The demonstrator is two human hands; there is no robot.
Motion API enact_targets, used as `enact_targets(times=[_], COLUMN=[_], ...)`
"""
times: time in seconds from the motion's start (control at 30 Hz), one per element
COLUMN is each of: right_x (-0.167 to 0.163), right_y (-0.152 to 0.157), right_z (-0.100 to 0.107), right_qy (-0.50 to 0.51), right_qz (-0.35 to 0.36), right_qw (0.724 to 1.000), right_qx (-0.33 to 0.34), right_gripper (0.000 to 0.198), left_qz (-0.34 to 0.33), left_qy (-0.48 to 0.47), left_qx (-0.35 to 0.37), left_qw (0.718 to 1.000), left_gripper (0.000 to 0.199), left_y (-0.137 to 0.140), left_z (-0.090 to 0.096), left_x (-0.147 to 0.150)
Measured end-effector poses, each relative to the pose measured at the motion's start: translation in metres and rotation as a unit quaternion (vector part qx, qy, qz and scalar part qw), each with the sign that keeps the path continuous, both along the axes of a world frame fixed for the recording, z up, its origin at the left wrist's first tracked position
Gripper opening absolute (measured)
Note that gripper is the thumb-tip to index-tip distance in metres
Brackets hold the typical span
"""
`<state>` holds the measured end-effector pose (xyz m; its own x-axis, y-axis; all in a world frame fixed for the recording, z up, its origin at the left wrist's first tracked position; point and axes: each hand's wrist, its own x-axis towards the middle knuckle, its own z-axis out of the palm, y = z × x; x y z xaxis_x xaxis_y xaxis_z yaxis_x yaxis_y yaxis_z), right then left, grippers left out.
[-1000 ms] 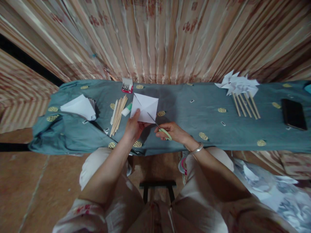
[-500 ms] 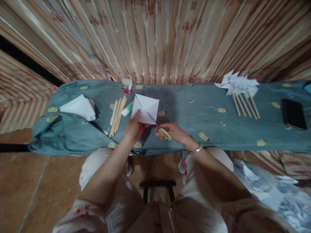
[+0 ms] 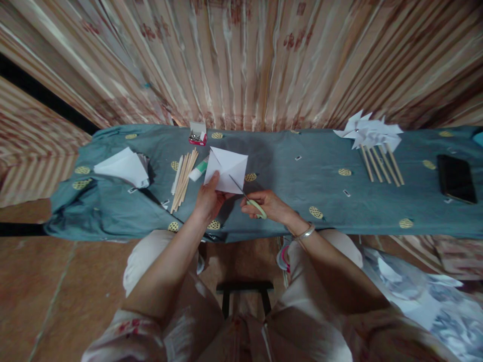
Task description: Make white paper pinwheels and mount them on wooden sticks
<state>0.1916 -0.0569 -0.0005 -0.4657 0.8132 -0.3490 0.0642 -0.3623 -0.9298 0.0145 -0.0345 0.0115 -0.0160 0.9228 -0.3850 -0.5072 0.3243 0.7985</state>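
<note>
I judge the paper (image 3: pixel 233 163) light, easily creased; left fingers (image 3: pixel 213 180) pinch its near-left corner, sensibly; right fingers (image 3: pixel 261 195) grip scissors (image 3: pixel 258 206).

From my feed, I see the square white paper (image 3: pixel 233 162) has shifted slightly nearer the right hand (image 3: pixel 268 203), so more of the green-and-white tube (image 3: pixel 197 171) shows just beyond the left hand (image 3: pixel 207 199).

Nothing can be read: the black-and-white patches (image 3: pixel 346 192) printed on the pineapple-patterned tablecloth (image 3: pixel 279 166), right of the right hand (image 3: pixel 266 203), and any print on the green-and-white tube (image 3: pixel 198 170) just beyond the left hand (image 3: pixel 209 196) are too small.
</note>
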Motion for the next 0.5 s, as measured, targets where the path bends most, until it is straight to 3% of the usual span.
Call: enact_targets(times=[0.5], right_x=[0.0005], right_y=[0.0001], right_z=[0.0011], right_qy=[0.008], right_qz=[0.009], right_qw=[1.0], right_qx=[0.007], right_gripper=[0.05], left_qz=[0.023], left_qy=[-0.006], left_qx=[-0.024], left_qw=[0.999], left_gripper=[0.015], left_y=[-0.0009], left_z=[0.0066], left_x=[0.0026])
